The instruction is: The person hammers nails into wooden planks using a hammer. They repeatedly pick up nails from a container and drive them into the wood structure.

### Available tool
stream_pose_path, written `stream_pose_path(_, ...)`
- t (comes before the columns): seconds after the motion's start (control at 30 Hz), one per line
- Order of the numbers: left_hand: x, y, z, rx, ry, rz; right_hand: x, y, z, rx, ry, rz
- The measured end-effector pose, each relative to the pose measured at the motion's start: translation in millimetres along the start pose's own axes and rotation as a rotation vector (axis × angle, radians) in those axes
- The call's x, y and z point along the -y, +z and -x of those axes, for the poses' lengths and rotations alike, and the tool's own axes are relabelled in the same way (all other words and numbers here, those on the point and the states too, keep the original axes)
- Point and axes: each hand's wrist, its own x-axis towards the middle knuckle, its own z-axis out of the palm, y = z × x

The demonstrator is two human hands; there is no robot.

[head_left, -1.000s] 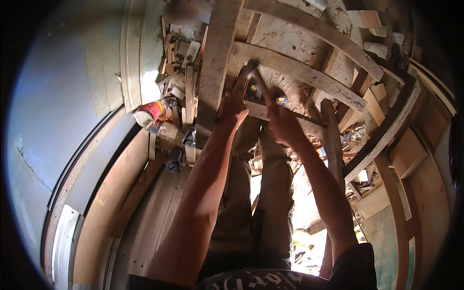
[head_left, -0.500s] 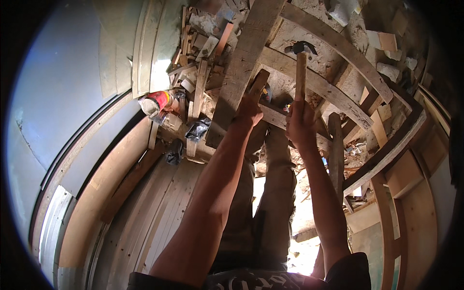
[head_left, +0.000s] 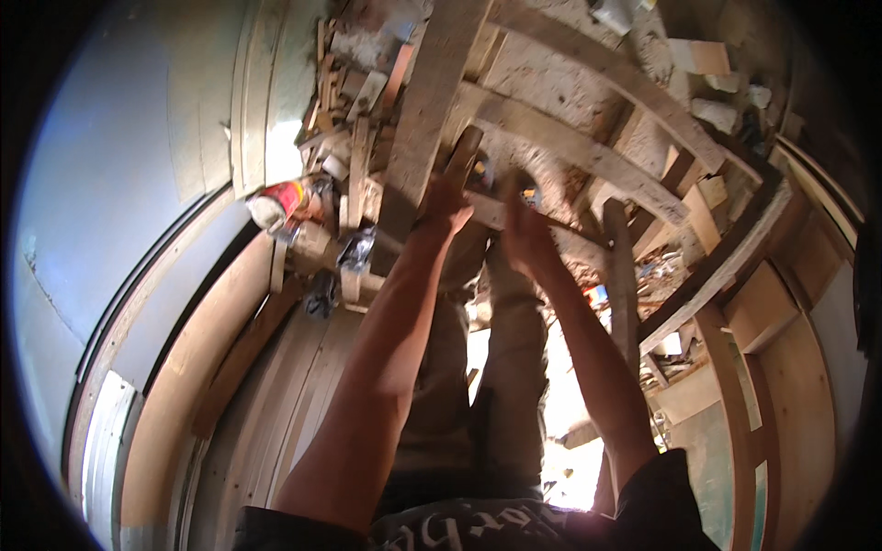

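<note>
My left hand (head_left: pixel 446 207) is closed around a short brown piece of wood (head_left: pixel 464 151), whose upper end sticks out past the fingers. This piece stands beside a wide wooden beam (head_left: pixel 430 101). To the right, my right hand (head_left: pixel 528 241) is closed and smeared by motion. The hammer in its grip is so blurred that its handle and head can hardly be made out. A crosspiece (head_left: pixel 579 246) of the wooden frame passes near both hands. My shoes show only in part between my hands, above my trouser legs.
Curved and straight timbers (head_left: pixel 588 151) form a frame ahead and to the right. Wood offcuts (head_left: pixel 363 101) and rubble lie at the far left, near a red and white container (head_left: pixel 276 204) and black plastic (head_left: pixel 356 248). Large boards (head_left: pixel 119 184) line the left side; wooden framing (head_left: pixel 772 349) stands right.
The hammer, earlier upright and sharp above my right hand, has swung into a blur. My right hand has come lower and closer to the left. The whole view has shifted slightly.
</note>
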Motion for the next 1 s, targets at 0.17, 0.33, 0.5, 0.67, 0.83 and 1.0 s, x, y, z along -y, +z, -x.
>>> stream_pose_path(0.17, 6.2, 14.2, 13.9, -0.252, -0.024, 0.184, 41.6, -2.1, 9.9, -0.079, 0.208, -0.28)
stream_pose_path(0.33, -3.5, -7.1, 7.6, 0.001, -0.251, 0.324, 25.7, 3.5, 12.8, -0.238, 0.185, -0.374)
stream_pose_path(0.5, 12.5, 22.0, -7.2, -0.116, -0.169, 0.361, -23.4, 4.6, 15.1, -0.046, 0.141, -0.221)
stream_pose_path(0.67, -12.3, -28.7, 13.0, 0.034, -0.288, 0.409, -2.2, -8.0, -3.6, -0.45, 0.116, -0.295)
stream_pose_path(0.83, 17.9, 22.2, -13.0, -0.09, -0.164, 0.168, 12.4, 4.4, 25.7, 0.132, 0.34, -0.282)
stream_pose_path(1.0, -7.6, -10.6, 6.4, -0.036, -0.253, 0.204, -13.6, 32.7, 13.6, -0.46, -0.091, -0.005)
